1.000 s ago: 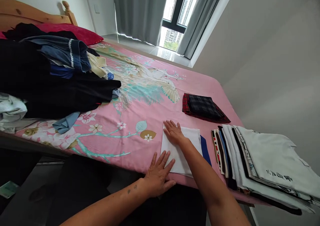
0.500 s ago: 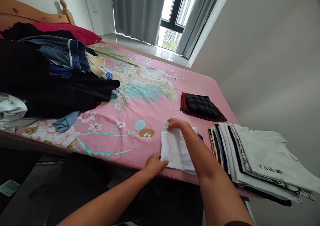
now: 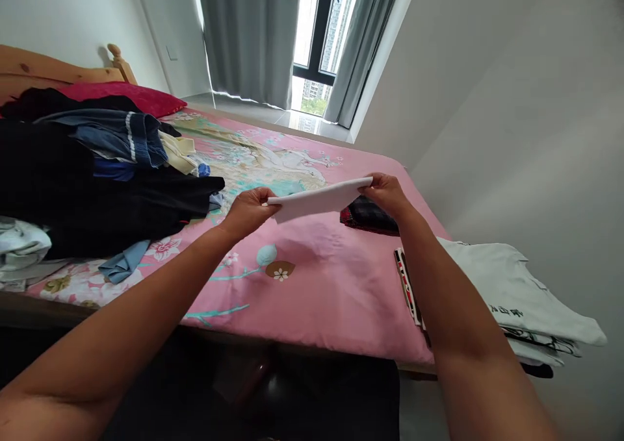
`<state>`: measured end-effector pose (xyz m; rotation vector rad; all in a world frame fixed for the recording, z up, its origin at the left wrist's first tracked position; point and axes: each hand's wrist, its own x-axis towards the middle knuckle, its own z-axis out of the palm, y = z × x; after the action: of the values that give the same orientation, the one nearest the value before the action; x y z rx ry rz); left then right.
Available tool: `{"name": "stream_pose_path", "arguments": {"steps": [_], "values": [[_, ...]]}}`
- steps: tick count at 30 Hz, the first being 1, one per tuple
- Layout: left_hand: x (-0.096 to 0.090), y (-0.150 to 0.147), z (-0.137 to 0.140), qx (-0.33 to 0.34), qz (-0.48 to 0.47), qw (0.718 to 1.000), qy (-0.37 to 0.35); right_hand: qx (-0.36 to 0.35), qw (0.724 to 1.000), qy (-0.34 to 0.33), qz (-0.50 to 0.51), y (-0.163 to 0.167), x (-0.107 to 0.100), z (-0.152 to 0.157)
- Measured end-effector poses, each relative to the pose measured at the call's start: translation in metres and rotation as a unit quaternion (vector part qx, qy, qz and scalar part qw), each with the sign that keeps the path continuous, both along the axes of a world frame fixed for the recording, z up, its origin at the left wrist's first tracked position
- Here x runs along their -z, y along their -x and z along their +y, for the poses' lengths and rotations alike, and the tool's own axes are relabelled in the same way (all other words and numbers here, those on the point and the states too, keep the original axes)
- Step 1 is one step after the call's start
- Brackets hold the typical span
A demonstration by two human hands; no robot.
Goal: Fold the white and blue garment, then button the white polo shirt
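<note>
A folded piece of white clothing (image 3: pixel 319 201) is held up over the bed, stretched level between both hands. My left hand (image 3: pixel 249 212) pinches its left end, and my right hand (image 3: pixel 386 193) grips its right end. Its exact kind of garment cannot be made out. Behind and below my right hand lies a folded dark plaid garment (image 3: pixel 373 215) with red plaid cloth under it. To the right, partly hidden by my right forearm, is a stack of folded clothes with a white T-shirt (image 3: pixel 502 278) with dark lettering on top.
A pink flowered bedsheet (image 3: pixel 312 298) covers the bed. On the left lies a loose heap of clothes, with black cloth (image 3: pixel 121 197), denim (image 3: pixel 146 139) and a red pillow (image 3: pixel 141 99) behind. A wall (image 3: pixel 487 103) borders the bed's right side.
The white garment has been lifted off the bed by both hands and moved farther from me. My left hand has shifted left and up, and my right hand right and up.
</note>
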<state>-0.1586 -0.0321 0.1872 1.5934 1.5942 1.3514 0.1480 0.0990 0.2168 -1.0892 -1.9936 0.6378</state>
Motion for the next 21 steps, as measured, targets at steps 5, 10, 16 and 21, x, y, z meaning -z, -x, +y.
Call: {"name": "stream_pose_path", "arguments": {"steps": [5, 10, 16, 21], "values": [[0.077, 0.031, -0.037, -0.015, 0.149, 0.988, -0.035, 0.011, 0.992, -0.07, -0.1, 0.014, 0.094, -0.062], [0.174, 0.045, -0.083, 0.009, 0.226, 0.972, 0.061, 0.051, 0.997, -0.049, -0.028, 0.021, 0.222, -0.132], [0.198, 0.051, -0.125, 0.01, 0.228, 0.973, 0.035, 0.07, 0.995, -0.063, 0.023, 0.012, 0.26, -0.186], [0.193, 0.057, -0.151, -0.006, 0.201, 0.978, 0.062, 0.091, 0.992, -0.072, -0.04, 0.002, 0.253, -0.214]]}}
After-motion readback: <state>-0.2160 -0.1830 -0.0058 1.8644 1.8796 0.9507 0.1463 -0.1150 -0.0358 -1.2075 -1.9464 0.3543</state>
